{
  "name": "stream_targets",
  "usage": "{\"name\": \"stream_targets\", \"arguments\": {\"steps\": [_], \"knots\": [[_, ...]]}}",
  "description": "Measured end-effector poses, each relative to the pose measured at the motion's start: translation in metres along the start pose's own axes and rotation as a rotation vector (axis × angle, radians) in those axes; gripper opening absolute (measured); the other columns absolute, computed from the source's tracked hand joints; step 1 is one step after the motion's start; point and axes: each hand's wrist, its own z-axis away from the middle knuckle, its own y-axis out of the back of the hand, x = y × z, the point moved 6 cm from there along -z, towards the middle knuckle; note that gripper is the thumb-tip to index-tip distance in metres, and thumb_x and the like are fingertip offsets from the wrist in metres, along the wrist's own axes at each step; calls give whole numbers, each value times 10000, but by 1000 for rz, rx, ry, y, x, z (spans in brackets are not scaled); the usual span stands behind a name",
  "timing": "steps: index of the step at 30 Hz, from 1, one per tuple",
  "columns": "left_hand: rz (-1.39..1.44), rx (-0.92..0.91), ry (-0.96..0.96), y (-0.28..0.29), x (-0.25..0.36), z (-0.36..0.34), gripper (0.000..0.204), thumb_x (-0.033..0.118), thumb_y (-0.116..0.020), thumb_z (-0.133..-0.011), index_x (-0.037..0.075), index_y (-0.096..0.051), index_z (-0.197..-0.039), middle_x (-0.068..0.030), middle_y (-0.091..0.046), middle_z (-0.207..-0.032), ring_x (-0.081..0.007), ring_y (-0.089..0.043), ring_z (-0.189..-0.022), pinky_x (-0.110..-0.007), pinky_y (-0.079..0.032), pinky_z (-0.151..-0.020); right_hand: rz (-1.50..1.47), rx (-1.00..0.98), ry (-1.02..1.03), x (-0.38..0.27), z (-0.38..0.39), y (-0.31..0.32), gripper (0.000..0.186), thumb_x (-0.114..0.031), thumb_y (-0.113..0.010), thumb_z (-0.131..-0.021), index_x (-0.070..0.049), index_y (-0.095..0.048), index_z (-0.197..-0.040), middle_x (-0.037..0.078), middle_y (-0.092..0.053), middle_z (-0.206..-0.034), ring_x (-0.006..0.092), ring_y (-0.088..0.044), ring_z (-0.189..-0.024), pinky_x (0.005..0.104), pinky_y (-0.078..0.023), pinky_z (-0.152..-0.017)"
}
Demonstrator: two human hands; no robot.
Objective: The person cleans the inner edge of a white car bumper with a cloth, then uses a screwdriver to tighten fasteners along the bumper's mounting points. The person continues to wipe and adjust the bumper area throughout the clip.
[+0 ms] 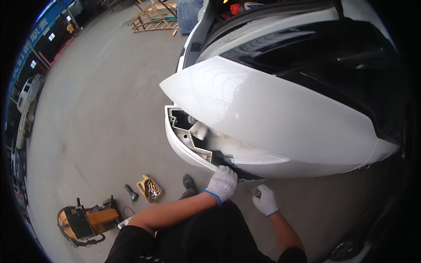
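Observation:
My left hand (222,183), in a white knit glove with a blue cuff, is closed over the end of a white car bumper (183,150). The bumper stands away from the white rear body panel (267,109), with a gap showing brackets and bare metal between them. A dark trim strip (251,176) runs along the panel's lower edge, just right of that hand. Lower and to the right, my gloved right hand (266,201) is closed around a small dark tool (257,193). Only its round end shows, so its kind is hidden.
A yellow container of hand tools (150,189) stands on the floor at left, beside a dark green cordless tool (130,193). Further left is an orange and black machine (87,219). A wooden frame (153,17) lies at the back. Another car's wheel (346,250) shows at lower right.

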Motion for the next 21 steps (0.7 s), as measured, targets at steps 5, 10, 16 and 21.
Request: {"name": "stream_targets", "arguments": {"steps": [5, 10, 16, 21], "knots": [[252, -88, 49, -29, 2, -4, 221, 261, -579, -865, 72, -685, -909, -119, -667, -866, -292, -616, -879, -441, -448, -747, 33, 55, 188, -155, -45, 63, 375, -305, -734, -886, -49, -591, -1118, 186, -669, -923, 417, -667, -868, 512, -533, -753], [124, 337, 54, -48, 13, -14, 273, 244, -556, -908, 86, -746, -1023, -110, -722, -949, -298, -640, -956, -444, -433, -791, 443, 5, 244, -222, -125, 63, 377, -384, -648, -951, -62, -590, -1140, 203, -671, -968, 390, -695, -895, 515, -549, -761], [84, 161, 4, -43, 12, -11, 254, 236, -570, -884, 80, -762, -941, -109, -709, -876, -264, -629, -823, -422, -406, -730, 619, 26, 246, -242, -175, 35, 370, -407, -663, -936, -58, -633, -1051, 194, -688, -922, 378, -705, -862, 517, -559, -754], [69, 109, -4, -28, 14, -9, 231, 226, -578, -868, 94, -767, -860, -103, -705, -817, -254, -625, -785, -415, -403, -719, 639, 52, 323, -235, -187, 21, 364, -414, -671, -929, -54, -668, -981, 202, -696, -905, 388, -703, -860, 514, -557, -769]]}}
